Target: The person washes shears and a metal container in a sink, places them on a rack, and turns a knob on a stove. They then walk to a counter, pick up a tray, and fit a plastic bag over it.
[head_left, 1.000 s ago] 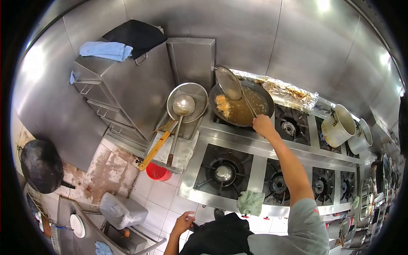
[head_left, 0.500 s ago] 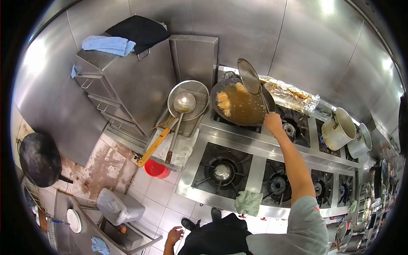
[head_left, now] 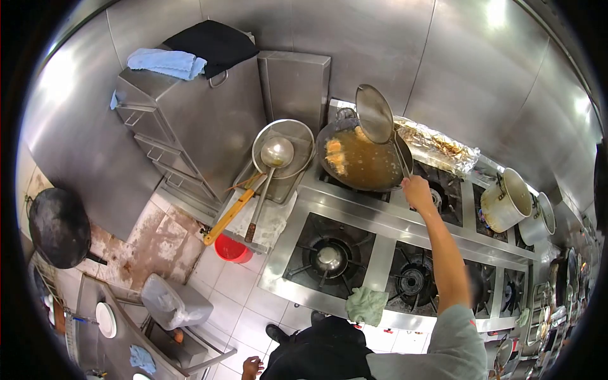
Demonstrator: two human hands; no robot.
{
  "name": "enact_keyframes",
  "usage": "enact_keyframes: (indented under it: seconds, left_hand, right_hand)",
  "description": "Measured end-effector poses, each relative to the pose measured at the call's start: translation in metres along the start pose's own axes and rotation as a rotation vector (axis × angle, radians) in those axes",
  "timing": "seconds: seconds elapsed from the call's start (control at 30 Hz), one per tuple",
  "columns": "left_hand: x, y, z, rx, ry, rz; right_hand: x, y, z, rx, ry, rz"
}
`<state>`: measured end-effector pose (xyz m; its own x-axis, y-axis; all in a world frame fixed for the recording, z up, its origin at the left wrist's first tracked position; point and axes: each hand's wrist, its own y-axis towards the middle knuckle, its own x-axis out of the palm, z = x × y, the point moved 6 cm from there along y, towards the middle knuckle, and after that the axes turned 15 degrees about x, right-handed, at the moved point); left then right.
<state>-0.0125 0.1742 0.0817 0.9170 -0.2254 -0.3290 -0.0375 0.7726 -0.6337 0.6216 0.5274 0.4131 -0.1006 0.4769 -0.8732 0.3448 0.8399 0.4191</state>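
Note:
My right hand (head_left: 417, 192) is closed around the handle of a round mesh skimmer (head_left: 374, 114), whose disc is raised over the wok (head_left: 405, 166). Brown bubbling oil (head_left: 370, 166) fills the wok, and golden fried pieces (head_left: 335, 156) float at its left side. Low at the bottom edge, my left hand (head_left: 253, 366) hangs beside the black apron (head_left: 316, 354), away from the stove. Its fingers look partly curled and are too small to read clearly.
A ladle (head_left: 277, 152) rests over a strainer bowl (head_left: 307, 136) left of the wok. Foil (head_left: 437, 149) lines the back. Pots (head_left: 505, 200) stand right. A green cloth (head_left: 367, 306) hangs at the front edge, a red bucket (head_left: 232, 249) below left.
My right hand and the skimmer have shifted slightly; the disc shows more face-on above the wok. My left hand has dropped lower toward the bottom edge.

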Motion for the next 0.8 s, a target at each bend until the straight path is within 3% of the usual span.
enact_keyframes:
  seconds: [0.07,0.13,0.2,0.27,0.3,0.37,0.6,0.8]
  left_hand:
    - [0.000,0.003,-0.024,-0.004,-0.022,-0.006]
    - [0.004,0.020,-0.091,-0.219,-0.459,0.144]
    - [0.007,0.014,-0.072,-0.193,-0.446,0.152]
    - [0.003,-0.003,-0.015,-0.166,-0.179,0.222]
    - [0.004,0.003,-0.013,-0.113,-0.097,0.134]
    - [0.005,0.012,-0.009,-0.044,-0.018,0.064]
    - [0.005,0.020,-0.027,-0.093,-0.081,0.087]
    - [0.007,0.021,-0.052,-0.111,-0.180,0.075]
  right_hand:
    - [-0.005,-0.011,-0.007,0.428,0.247,-0.341]
    - [0.000,-0.014,-0.011,0.475,0.264,-0.408]
    - [0.006,-0.018,-0.012,0.525,0.279,-0.474]
    - [0.017,-0.022,-0.016,0.554,0.385,-0.602]
    - [0.024,-0.022,-0.011,0.553,0.386,-0.603]
    - [0.046,-0.028,-0.003,0.672,0.717,-0.735]
    - [0.022,-0.041,-0.024,0.712,0.849,-0.751]
    - [-0.023,-0.058,-0.043,0.582,0.596,-0.673]
